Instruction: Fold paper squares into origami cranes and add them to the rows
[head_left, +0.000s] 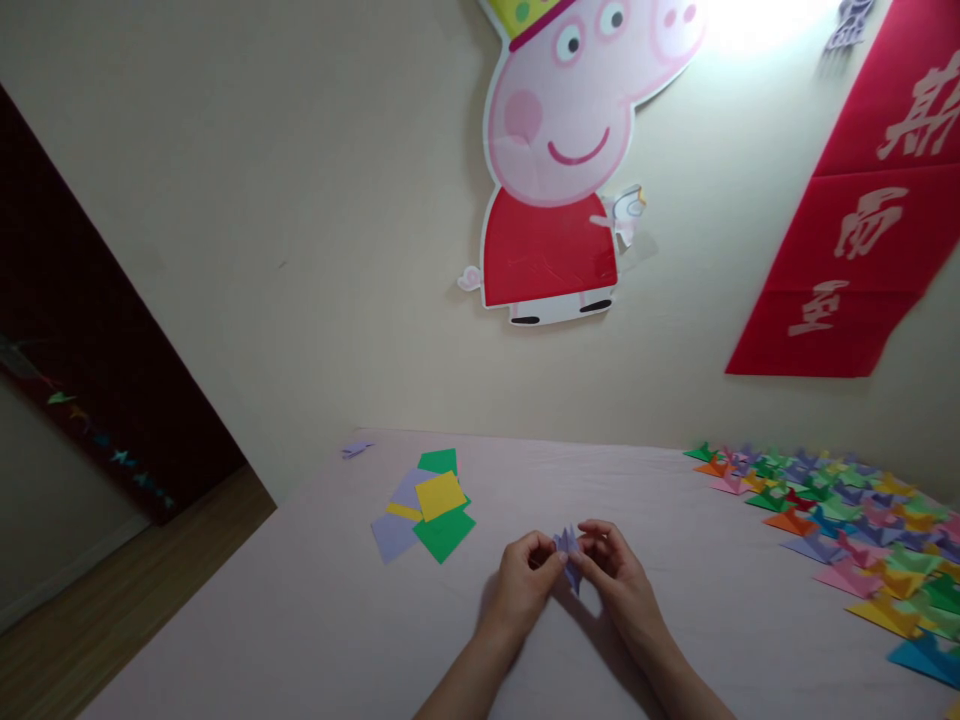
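Observation:
A small purple folded paper (570, 562) is held between my two hands just above the table, its pointed tips showing at the top and bottom. My left hand (525, 580) pinches its left side between thumb and curled fingers. From the other side, my right hand (616, 580) grips it with the thumb pressed on the front, while some fingers arch loosely behind. Fingertips cover parts of the folds. Left of my hands lies a loose group of square paper sheets, with a yellow sheet (441, 496) over green (444, 537) and purple (393, 538) ones.
Rows of colourful folded paper cranes (847, 520) fill the table's right side. A small purple paper piece (358, 450) lies at the far left corner of the pale table (300, 610). On the wall behind hang a cartoon pig cutout (551, 245) and a red banner (817, 270).

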